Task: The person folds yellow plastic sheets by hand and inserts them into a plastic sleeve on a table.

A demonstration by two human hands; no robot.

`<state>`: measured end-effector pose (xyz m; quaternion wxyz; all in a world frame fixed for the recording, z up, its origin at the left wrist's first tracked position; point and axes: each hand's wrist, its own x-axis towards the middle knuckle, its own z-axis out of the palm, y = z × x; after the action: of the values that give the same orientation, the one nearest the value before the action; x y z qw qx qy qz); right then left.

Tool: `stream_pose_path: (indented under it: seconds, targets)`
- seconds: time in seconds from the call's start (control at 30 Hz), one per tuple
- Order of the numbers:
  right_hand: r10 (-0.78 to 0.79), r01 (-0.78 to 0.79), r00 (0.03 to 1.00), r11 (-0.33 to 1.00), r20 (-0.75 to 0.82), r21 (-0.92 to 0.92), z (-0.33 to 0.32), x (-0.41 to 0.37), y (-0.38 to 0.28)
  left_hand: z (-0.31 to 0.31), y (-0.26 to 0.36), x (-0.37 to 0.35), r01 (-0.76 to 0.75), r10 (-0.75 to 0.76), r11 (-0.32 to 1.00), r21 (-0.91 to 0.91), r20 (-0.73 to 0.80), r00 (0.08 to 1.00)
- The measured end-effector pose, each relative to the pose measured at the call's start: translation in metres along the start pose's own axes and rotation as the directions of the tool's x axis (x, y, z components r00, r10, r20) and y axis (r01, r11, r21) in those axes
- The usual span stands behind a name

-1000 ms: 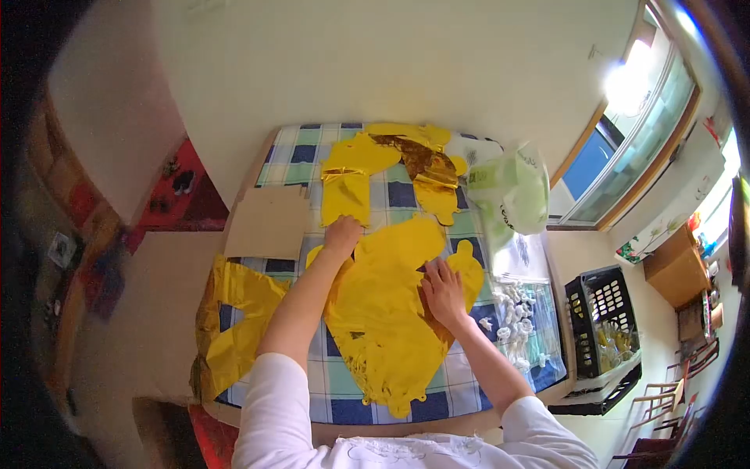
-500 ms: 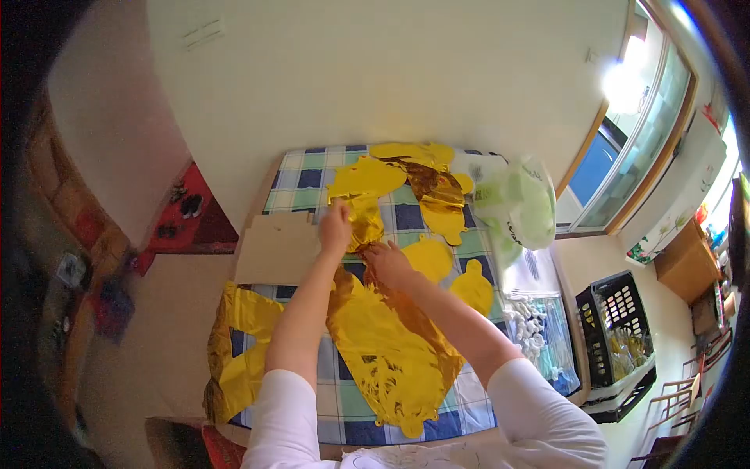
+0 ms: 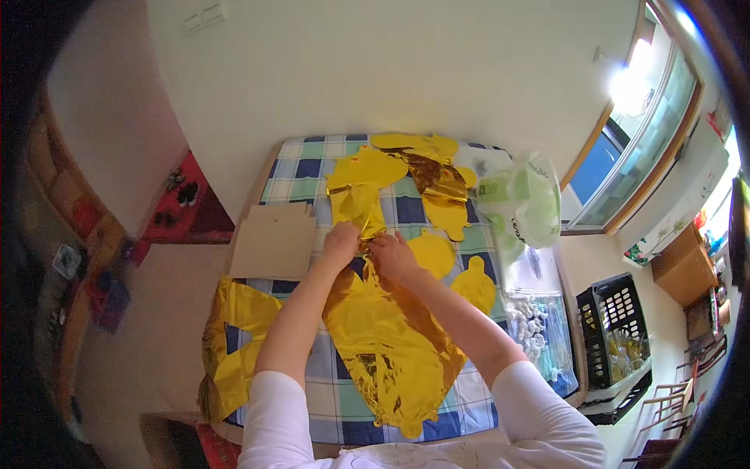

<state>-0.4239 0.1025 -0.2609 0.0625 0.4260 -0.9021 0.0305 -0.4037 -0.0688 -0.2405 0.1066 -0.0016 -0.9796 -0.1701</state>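
A large flat gold foil balloon [image 3: 383,320] lies across the checked cloth [image 3: 322,391] in front of me. At its narrow far end, my left hand [image 3: 341,243] and my right hand [image 3: 393,255] are close together with fingers closed on the foil. Just beyond my fingers, a gold foil piece [image 3: 355,207] continues toward the back of the table; the exact join is hidden by my hands. Another gold foil balloon [image 3: 445,191] lies at the back right, partly brownish with reflections. Smaller rounded foil parts [image 3: 474,285] stick out right of my right forearm.
Cardboard sheets [image 3: 273,241] lie left of my left hand, with more gold foil [image 3: 238,336] hanging over the near-left edge. On the right are a green-and-white plastic bag [image 3: 525,205] and clear packets [image 3: 551,344]. A black crate [image 3: 616,324] stands beyond the right edge.
My left hand has come down from the upper foil and toward me, now beside my right hand. The right hand stays almost in place on the foil.
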Motion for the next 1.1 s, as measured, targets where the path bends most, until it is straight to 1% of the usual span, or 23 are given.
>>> stream_pose_path:
  seconds: [0.03, 0.07, 0.1, 0.13, 0.2, 0.27, 0.33, 0.4, 0.47, 0.53, 0.57, 0.6, 0.63, 0.7, 0.73, 0.83, 0.93, 0.97, 1.03, 1.1]
  targets:
    - [0.009, -0.009, 1.0, 1.0, 0.023, -0.009, -0.003, 0.0, -0.001, -0.002, 0.001, 0.007, 0.06, -0.061, 0.997, -0.037, -0.016, 0.998]
    - [0.03, -0.03, 0.999, 1.0, -0.024, 0.002, 0.001, 0.001, -0.002, -0.005, 0.001, 0.016, 0.12, -0.122, 0.99, -0.074, -0.027, 0.992]
    - [0.052, -0.052, 0.996, 0.999, -0.068, 0.014, 0.008, 0.002, -0.004, -0.021, 0.003, 0.026, 0.093, -0.122, 0.986, -0.142, -0.212, 0.97]
    - [0.079, -0.077, 0.991, 0.997, -0.109, 0.025, 0.014, 0.001, -0.003, -0.038, 0.004, 0.042, 0.05, -0.128, 0.977, -0.205, -0.386, 0.914]
    - [0.092, -0.091, 0.995, 0.994, -0.028, 0.053, 0.002, 0.003, -0.008, -0.064, -0.014, 0.086, 0.029, -0.07, 0.996, -0.088, -0.512, 0.856]
    - [0.107, -0.11, 0.994, 0.991, 0.036, 0.075, -0.004, 0.007, -0.012, -0.107, -0.002, 0.106, 0.075, -0.122, 0.992, -0.104, -0.583, 0.803]
    - [0.125, -0.133, 0.988, 0.987, 0.089, 0.091, -0.005, 0.012, -0.014, -0.141, 0.001, 0.122, 0.038, 0.021, 0.995, 0.087, -0.588, 0.809]
    - [0.133, -0.136, 0.99, 0.986, 0.043, 0.101, 0.0, 0.012, -0.016, -0.17, 0.01, 0.134, 0.116, 0.059, 0.963, 0.241, -0.613, 0.787]
    - [0.133, -0.13, 0.991, 0.986, -0.017, 0.104, 0.012, 0.014, -0.014, -0.201, 0.024, 0.137, 0.081, 0.072, 0.978, 0.193, -0.671, 0.738]
    - [0.124, -0.116, 0.989, 0.988, -0.086, 0.098, 0.024, 0.016, -0.01, -0.234, 0.029, 0.149, 0.094, -0.126, 0.992, -0.084, -0.637, 0.76]
    - [0.126, -0.118, 0.989, 0.988, -0.08, 0.1, 0.026, 0.016, -0.009, -0.247, 0.032, 0.153, 0.042, -0.229, 0.951, -0.307, -0.606, 0.761]
    - [0.128, -0.12, 0.989, 0.987, -0.074, 0.104, 0.026, 0.016, -0.01, -0.258, 0.036, 0.155, -0.007, -0.324, 0.859, -0.512, -0.552, 0.769]
    - [0.128, -0.12, 0.989, 0.987, -0.068, 0.107, 0.025, 0.016, -0.01, -0.267, 0.038, 0.158, -0.051, -0.404, 0.72, -0.692, -0.479, 0.78]
    - [0.136, -0.131, 0.99, 0.988, -0.049, 0.086, 0.024, 0.017, -0.012, -0.282, 0.046, 0.162, -0.342, -0.38, 0.514, -0.787, -0.566, 0.731]
    - [0.14, -0.137, 0.989, 0.988, -0.038, 0.075, 0.022, 0.017, -0.012, -0.288, 0.05, 0.161, -0.476, -0.381, 0.385, -0.791, -0.605, 0.699]
    - [0.142, -0.146, 0.988, 0.986, 0.054, 0.084, 0.011, 0.018, -0.013, -0.314, 0.065, 0.154, -0.594, -0.318, 0.319, -0.739, -0.673, 0.668]
    - [0.146, -0.148, 0.987, 0.988, 0.061, 0.041, 0.011, 0.021, -0.013, -0.357, 0.058, 0.162, -0.721, -0.132, 0.244, -0.649, -0.759, 0.638]
    - [0.152, -0.157, 0.984, 0.986, 0.088, 0.059, 0.009, 0.02, -0.014, -0.368, 0.062, 0.157, -0.748, -0.113, 0.266, -0.608, -0.79, 0.602]
    - [0.162, -0.175, 0.977, 0.98, 0.14, 0.094, -0.007, 0.019, -0.018, -0.388, 0.093, 0.12, -0.799, -0.067, 0.307, -0.518, -0.849, 0.524]
    - [0.129, -0.155, 0.974, 0.978, 0.185, 0.137, -0.021, 0.017, -0.017, -0.392, 0.141, 0.065, -0.788, -0.129, 0.31, -0.531, -0.845, 0.519]
